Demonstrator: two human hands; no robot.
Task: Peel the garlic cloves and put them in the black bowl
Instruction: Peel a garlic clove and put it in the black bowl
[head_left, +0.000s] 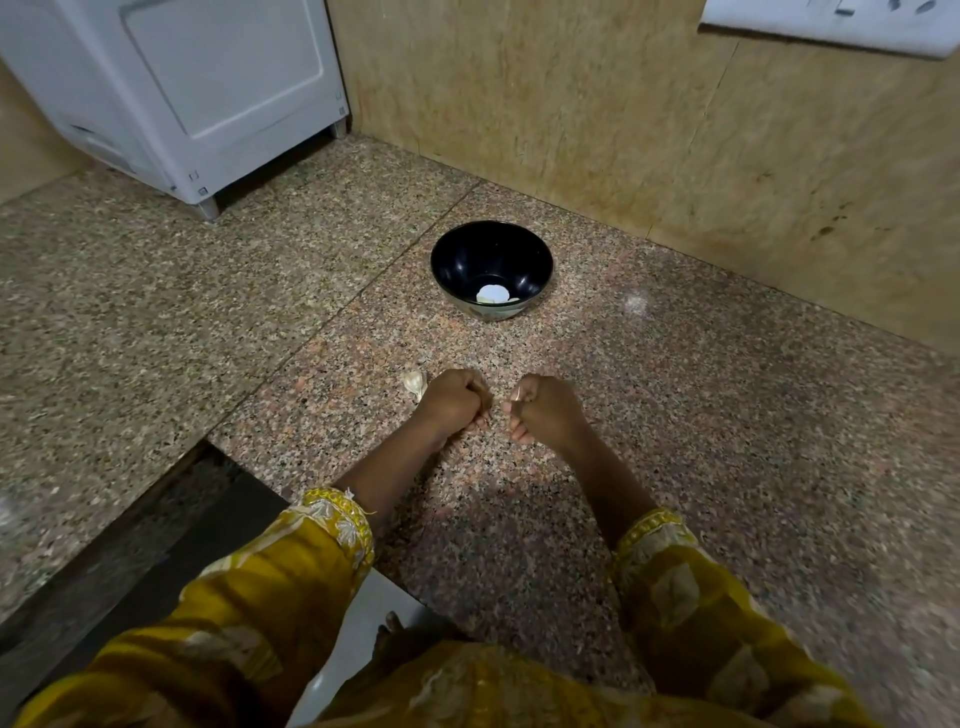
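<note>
Granite worktop: black bowl beyond the hands, a peeled clove inside. Right hand pinches a pale garlic scrap; left hand curled, contents hidden, an unpeeled clove just beside its outer side.

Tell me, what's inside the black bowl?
Small pale pieces, probably peeled garlic, lie at the bottom of the black bowl. The bowl's near wall hides part of the bottom, so I cannot count them.
</note>
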